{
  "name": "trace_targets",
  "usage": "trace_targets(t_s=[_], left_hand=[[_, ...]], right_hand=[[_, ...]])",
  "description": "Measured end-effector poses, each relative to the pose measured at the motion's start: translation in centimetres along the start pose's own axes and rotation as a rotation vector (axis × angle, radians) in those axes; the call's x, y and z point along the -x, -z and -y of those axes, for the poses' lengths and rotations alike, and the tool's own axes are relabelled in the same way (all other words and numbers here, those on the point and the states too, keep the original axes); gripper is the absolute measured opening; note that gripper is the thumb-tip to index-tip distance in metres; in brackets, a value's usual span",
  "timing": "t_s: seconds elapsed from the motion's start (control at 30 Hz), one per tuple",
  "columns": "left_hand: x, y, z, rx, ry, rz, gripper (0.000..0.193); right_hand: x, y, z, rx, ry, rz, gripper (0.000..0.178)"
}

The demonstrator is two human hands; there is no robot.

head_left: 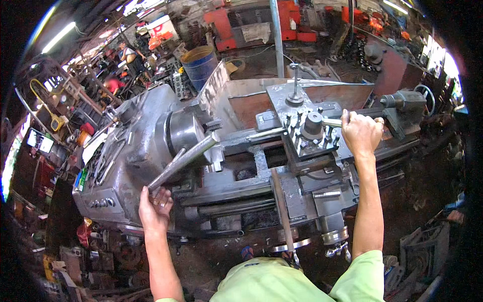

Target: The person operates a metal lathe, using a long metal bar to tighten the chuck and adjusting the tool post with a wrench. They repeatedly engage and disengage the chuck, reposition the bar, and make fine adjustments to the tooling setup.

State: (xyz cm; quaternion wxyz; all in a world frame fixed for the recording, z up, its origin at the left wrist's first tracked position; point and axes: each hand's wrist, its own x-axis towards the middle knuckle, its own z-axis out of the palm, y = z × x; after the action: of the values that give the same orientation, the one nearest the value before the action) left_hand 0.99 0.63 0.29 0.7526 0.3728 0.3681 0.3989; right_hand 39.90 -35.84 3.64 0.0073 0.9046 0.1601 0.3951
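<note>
Steel-grey and worn, a metal lathe (251, 176) stretches across in front of me. My left hand (157, 205) is at its headstock side, thumb and curled fingers around the lower end of a thick steel bar (182, 162). That bar slants up to the right, in front of the round chuck (184, 132), and a short crosspiece juts from it. On the right, my right hand (362, 132) is closed in a fist around the lever (332, 122) of the tool post (312, 126). Whether the bar's upper end touches the chuck is unclear.
A long brown rod (283, 209) leans against the carriage. Loose tools (111, 160) lie on the headstock. The tailstock (405, 100) stands at the far right. Behind the lathe are a blue drum (197, 68) and a post (276, 38). A person (132, 58) is at the back left.
</note>
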Motion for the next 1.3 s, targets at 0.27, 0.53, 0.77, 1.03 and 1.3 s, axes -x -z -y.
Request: trace_targets(t_s=[0.27,0.53,0.77,1.03,1.3], left_hand=[[-6.1,-12.3,-5.2,-0.515,-0.588,0.111,0.016],[4.3,-14.5,7.2,-1.815,-1.479,0.587,0.031],[3.9,-1.5,4.0,-2.109,-1.174,0.396,0.017],[2.7,-0.7,5.3,0.03,0.145,-0.083,0.046],[-6.7,-4.0,-2.2,0.204,-0.22,-0.222,0.015]], right_hand=[[-0.4,-0.5,-0.7,0.022,-0.001,-0.076,0.043],[-0.6,-0.8,-0.6,-0.004,0.007,-0.084,0.044],[-0.6,-0.7,-0.5,-0.005,0.007,-0.085,0.043],[-0.5,-0.9,-0.6,-0.022,0.006,-0.095,0.044],[-0.7,-1.1,-0.6,-0.006,-0.005,-0.148,0.041]])
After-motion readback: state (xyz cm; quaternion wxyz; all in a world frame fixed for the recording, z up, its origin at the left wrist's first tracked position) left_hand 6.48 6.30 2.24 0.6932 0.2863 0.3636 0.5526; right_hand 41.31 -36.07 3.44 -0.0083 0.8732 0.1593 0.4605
